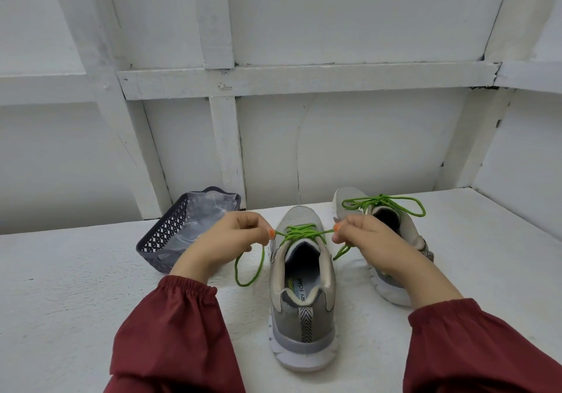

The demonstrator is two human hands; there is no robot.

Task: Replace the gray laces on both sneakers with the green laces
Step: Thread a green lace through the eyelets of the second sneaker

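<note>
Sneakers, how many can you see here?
2: near sneaker between left hand and right hand, which pinch its green lace; far sneaker behind the right hand, partly hidden.

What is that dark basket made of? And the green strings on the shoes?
The basket looks like gray moulded plastic: stiff walls with a cut-out lattice. The green laces look like round woven cord, matte, bending softly into loops.

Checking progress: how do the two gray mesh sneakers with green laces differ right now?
Near gray sneaker: green lace pinched taut between left hand and right hand; far gray sneaker: lace already in a bow, untouched. Near one points heel-to-camera; far one sits angled behind the right hand. Both wear green laces.
</note>
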